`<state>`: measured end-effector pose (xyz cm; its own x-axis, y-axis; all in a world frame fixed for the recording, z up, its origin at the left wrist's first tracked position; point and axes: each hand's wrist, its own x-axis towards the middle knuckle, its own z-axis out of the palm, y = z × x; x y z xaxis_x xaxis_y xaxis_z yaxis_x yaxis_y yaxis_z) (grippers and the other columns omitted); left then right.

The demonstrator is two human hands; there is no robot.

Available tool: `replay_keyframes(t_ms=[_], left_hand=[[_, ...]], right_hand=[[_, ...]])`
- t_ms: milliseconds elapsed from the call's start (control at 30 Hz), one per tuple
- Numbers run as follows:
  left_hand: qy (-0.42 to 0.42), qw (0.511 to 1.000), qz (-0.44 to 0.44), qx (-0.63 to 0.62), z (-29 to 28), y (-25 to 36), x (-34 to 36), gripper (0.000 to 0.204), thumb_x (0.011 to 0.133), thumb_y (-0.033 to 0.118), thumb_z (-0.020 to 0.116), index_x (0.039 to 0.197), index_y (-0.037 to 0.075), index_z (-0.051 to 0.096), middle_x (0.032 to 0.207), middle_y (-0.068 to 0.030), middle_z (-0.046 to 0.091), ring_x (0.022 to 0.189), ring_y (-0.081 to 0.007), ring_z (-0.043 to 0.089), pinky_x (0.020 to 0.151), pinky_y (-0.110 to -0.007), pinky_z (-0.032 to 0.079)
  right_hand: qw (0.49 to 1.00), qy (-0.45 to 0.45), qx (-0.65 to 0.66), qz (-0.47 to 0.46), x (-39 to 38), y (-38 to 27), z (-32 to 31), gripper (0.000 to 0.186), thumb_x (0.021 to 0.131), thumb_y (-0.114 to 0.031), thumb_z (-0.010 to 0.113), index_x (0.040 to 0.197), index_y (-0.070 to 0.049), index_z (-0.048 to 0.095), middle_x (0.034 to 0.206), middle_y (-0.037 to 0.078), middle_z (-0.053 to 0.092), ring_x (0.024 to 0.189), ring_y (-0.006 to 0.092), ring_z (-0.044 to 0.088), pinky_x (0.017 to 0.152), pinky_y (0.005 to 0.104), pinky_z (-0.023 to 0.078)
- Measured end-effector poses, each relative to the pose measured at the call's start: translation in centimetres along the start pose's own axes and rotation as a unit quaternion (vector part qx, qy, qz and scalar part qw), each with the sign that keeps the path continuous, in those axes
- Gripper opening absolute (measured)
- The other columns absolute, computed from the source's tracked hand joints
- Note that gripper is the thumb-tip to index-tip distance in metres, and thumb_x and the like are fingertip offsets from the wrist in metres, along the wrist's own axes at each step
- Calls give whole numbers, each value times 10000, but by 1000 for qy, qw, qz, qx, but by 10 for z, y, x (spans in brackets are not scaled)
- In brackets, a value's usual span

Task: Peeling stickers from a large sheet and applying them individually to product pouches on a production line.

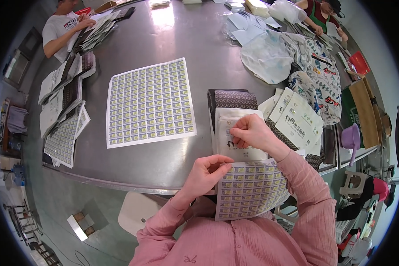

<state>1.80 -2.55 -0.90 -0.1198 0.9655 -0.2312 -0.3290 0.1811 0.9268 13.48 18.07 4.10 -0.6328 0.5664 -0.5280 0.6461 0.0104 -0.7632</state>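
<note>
At the table's near edge, a sheet of small yellow-and-purple stickers (252, 188) hangs over toward my lap. My left hand (205, 175) pinches its upper left corner between thumb and index finger. Just beyond lies a stack of white printed pouches (248, 154), with my right hand (252, 131) over the top one. The right fingers are curled and pressed together at the pouch's face; what they hold, if anything, is hidden. A dark patterned pouch (235, 98) lies under the white ones, its far end showing.
A larger sticker sheet (150, 104) lies flat on the metal table (199, 53). More white pouches (297, 122) overlap at right, near patterned cloth (326, 84). Stacked pouches (60, 102) line the left edge. Two people work at the far corners. A purple scoop (350, 137) hangs at right.
</note>
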Motion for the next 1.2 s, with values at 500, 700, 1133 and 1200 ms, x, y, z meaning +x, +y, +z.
replay_keyframes(t_ms=[500, 700, 1133, 1200], left_hand=[[11, 992, 12, 122, 6, 5, -4, 287, 1004, 75, 736, 1261, -53, 723, 1043, -81, 755, 991, -123, 721, 862, -274, 578], [-26, 982, 40, 184, 13, 24, -2, 299, 974, 83, 763, 1230, -69, 742, 1077, -115, 763, 1017, -151, 721, 895, -301, 578], [-9, 988, 9, 151, 10, 34, -25, 236, 920, 24, 778, 1144, -52, 765, 1049, -90, 790, 999, -137, 726, 893, -295, 579], [-11, 987, 47, 153, 3, 39, -28, 197, 919, 5, 769, 1112, -38, 773, 1016, -66, 789, 967, -136, 729, 883, -289, 577]], right_hand=[[847, 287, -438, -88, -48, 17, -16, 654, 798, -597, 855, 896, 36, 722, 788, 191, 730, 765, 359, 743, 696, 461, 576], [872, 328, -352, -88, -79, 67, -8, 607, 794, -556, 875, 927, 7, 690, 887, 157, 719, 820, 341, 730, 717, 441, 561], [846, 339, -324, -254, -135, 62, -38, 588, 749, -438, 921, 1114, -26, 716, 997, 76, 738, 974, 294, 699, 1001, 410, 446], [935, 109, -282, -185, -164, 52, -56, 619, 720, -409, 939, 1158, -37, 708, 1026, 82, 744, 981, 303, 703, 970, 415, 469]])
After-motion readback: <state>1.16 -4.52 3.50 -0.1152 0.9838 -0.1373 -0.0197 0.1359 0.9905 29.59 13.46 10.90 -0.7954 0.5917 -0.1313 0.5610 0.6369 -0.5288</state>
